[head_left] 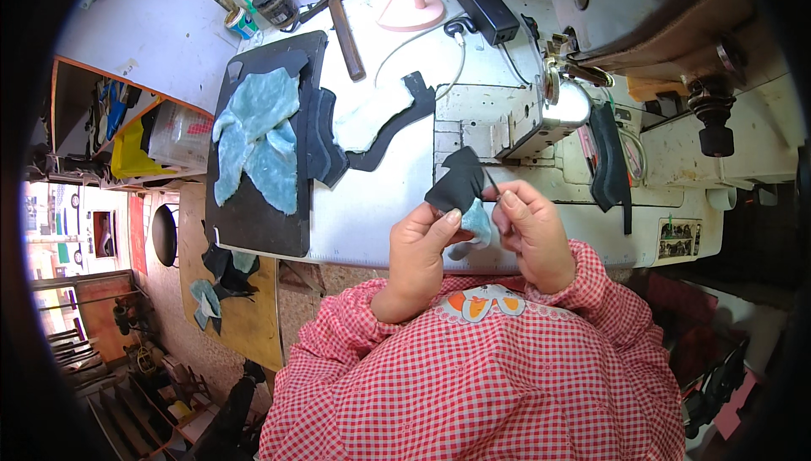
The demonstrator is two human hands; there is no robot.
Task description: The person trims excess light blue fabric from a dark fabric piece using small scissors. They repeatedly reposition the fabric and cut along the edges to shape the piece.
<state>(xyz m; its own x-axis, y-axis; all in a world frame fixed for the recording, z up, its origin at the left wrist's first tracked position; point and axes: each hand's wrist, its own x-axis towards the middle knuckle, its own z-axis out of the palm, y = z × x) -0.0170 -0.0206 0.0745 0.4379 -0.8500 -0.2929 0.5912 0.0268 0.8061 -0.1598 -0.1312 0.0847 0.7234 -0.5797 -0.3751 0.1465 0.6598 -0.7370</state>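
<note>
In front of my chest, above the table's near edge, I hold a small black fabric piece [454,189] with light blue fleece lining [476,219] showing below it. My left hand [416,248] is closed on the piece's lower left side, thumb on top. At its right edge, my right hand [536,237] is closed in a pinch on a slim dark thing [491,179]; whether this is a tool or a strip of the piece, I cannot tell. The sewing machine's arm end [564,106] stands just beyond my right hand.
Blue fleece pieces [258,127] lie on a black board [253,229] at left. Beside them are dark cut pieces [325,136] and a white fleece piece [372,116]. A hammer [345,39], pink stand [414,9] and black box [487,9] sit farther back. Dark strips [606,157] lie right.
</note>
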